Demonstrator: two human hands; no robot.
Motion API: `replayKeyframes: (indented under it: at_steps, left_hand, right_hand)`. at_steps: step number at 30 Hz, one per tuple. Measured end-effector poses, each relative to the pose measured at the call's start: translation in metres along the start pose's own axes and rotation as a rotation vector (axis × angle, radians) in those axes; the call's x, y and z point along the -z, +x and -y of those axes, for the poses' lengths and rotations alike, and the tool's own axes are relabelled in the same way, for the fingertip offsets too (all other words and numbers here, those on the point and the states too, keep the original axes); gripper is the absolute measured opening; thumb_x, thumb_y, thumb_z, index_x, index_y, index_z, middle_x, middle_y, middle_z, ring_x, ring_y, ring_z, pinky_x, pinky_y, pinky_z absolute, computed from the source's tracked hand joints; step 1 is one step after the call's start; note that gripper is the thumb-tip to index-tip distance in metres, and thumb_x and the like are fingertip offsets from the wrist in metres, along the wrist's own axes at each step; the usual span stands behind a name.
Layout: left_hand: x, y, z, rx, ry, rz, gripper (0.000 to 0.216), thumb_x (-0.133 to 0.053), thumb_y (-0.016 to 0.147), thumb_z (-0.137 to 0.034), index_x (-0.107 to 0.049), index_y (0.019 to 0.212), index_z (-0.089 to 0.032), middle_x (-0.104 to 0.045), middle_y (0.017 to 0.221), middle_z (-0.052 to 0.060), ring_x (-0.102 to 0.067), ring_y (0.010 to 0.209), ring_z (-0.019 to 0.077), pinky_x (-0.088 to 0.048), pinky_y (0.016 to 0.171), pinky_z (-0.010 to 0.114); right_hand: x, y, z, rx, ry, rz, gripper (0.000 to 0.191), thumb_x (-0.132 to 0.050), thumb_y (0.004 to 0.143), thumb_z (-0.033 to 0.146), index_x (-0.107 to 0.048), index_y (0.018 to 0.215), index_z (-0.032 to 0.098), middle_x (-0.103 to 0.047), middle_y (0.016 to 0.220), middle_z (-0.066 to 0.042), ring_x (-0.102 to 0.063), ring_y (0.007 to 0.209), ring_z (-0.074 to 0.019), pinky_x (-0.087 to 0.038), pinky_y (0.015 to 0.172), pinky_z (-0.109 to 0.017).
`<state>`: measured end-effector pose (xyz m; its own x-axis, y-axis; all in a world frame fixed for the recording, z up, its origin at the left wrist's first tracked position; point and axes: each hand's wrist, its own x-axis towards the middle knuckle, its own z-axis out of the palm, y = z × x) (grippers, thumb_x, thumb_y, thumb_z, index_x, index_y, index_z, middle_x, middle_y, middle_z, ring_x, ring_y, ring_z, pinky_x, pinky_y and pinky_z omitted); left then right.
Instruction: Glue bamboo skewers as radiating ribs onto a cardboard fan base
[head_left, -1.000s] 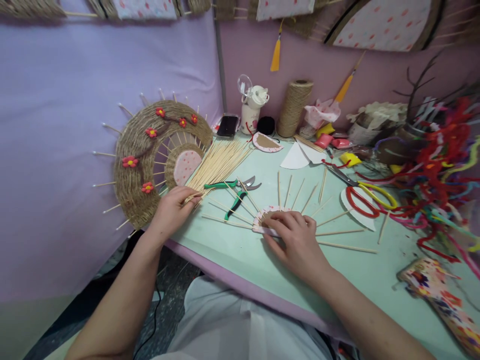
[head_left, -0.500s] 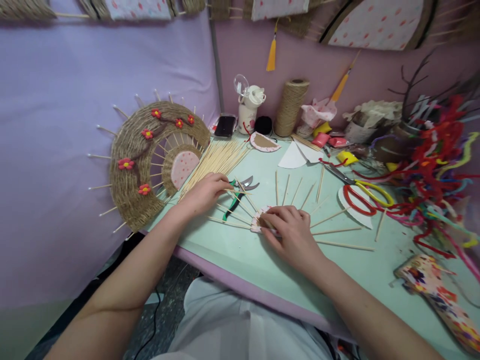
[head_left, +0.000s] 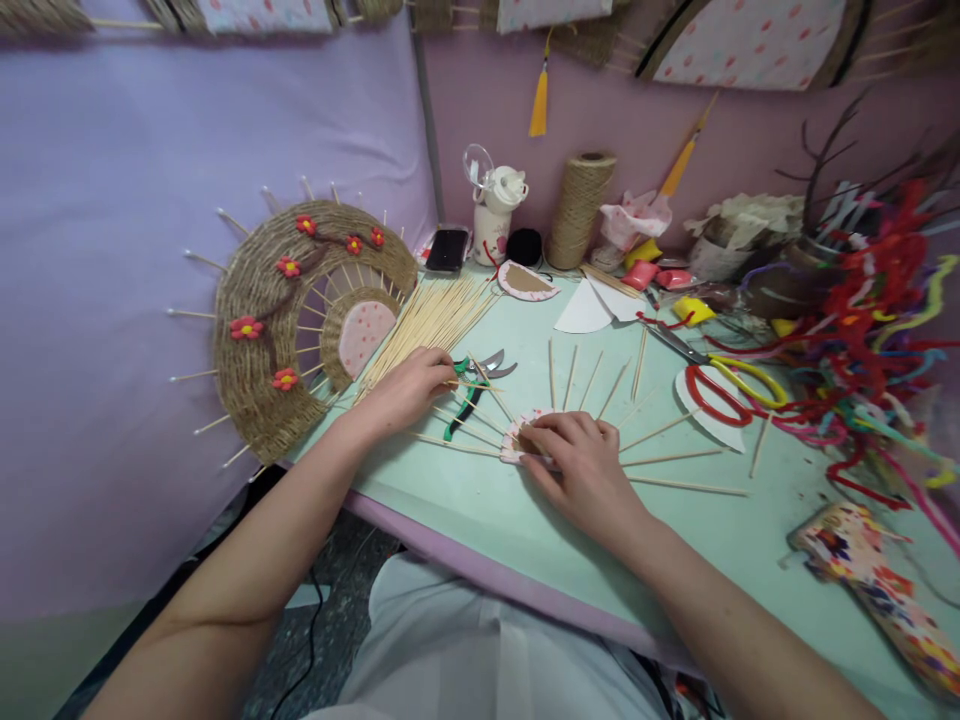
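Observation:
My right hand (head_left: 581, 465) lies fingers-down on a small half-round card piece (head_left: 516, 438) on the green table, from which thin wooden sticks (head_left: 675, 458) fan out. My left hand (head_left: 409, 385) rests with curled fingers on a single wooden stick (head_left: 469, 385) beside the green-handled cutters (head_left: 469, 385). A loose pile of wooden sticks (head_left: 435, 315) lies just beyond my left hand.
A woven twine fan with red flowers (head_left: 281, 320) leans off the table's left edge. A twine spool (head_left: 574, 210), white bottle (head_left: 493, 215), phone (head_left: 448, 250), red-and-yellow scissors (head_left: 720, 385), card cut-outs (head_left: 592, 310) and a heap of coloured pipe cleaners (head_left: 877, 340) crowd the back and right.
My left hand has moved from the near end of the stick pile rightward to the cutters, carrying a stick. My right hand has stayed on the card piece.

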<state>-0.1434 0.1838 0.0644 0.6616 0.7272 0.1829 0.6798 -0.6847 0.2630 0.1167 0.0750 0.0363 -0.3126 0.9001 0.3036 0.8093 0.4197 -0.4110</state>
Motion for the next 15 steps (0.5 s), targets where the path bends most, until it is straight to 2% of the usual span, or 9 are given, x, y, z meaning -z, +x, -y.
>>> replayKeyframes:
  at_steps: [5,10,12,15]
  left_hand:
    - [0.004,-0.001,0.002,0.014,0.002,-0.024,0.022,-0.049,0.093,-0.021,-0.069,0.101,-0.02,-0.061,0.107,0.009,-0.055,0.101,0.0214,-0.045,0.091,0.037]
    - [0.017,0.003,0.02,0.165,0.026,-0.078,0.023,-0.051,0.09,-0.023,-0.069,0.101,-0.016,-0.064,0.106,0.011,-0.057,0.102,0.0228,-0.044,0.092,0.037]
    - [0.021,0.007,0.027,0.228,0.028,0.001,0.022,-0.052,0.086,-0.024,-0.069,0.097,-0.015,-0.067,0.1,0.009,-0.059,0.096,0.0222,-0.044,0.088,0.035]
    - [0.024,0.012,0.033,0.304,-0.008,0.164,0.019,-0.055,0.08,-0.025,-0.068,0.092,-0.016,-0.069,0.089,0.005,-0.06,0.08,0.0186,-0.044,0.073,0.029]
  right_hand:
    - [0.0,-0.001,-0.001,-0.001,0.012,-0.016,0.017,-0.056,0.092,0.028,-0.068,0.104,0.026,-0.067,0.112,-0.006,-0.054,0.107,-0.024,-0.028,0.085,-0.041]
    - [0.001,-0.001,-0.002,0.005,0.012,-0.026,0.017,-0.055,0.092,0.027,-0.068,0.104,0.025,-0.067,0.111,-0.007,-0.054,0.106,-0.0244,-0.029,0.085,-0.041]
    - [0.001,-0.001,-0.001,0.004,0.011,-0.023,0.017,-0.055,0.092,0.028,-0.068,0.103,0.026,-0.067,0.111,-0.007,-0.054,0.106,-0.0246,-0.029,0.085,-0.041]
    - [0.001,-0.002,-0.001,-0.002,0.016,-0.023,0.017,-0.055,0.092,0.028,-0.068,0.103,0.026,-0.068,0.11,-0.007,-0.054,0.105,-0.0244,-0.029,0.085,-0.041]
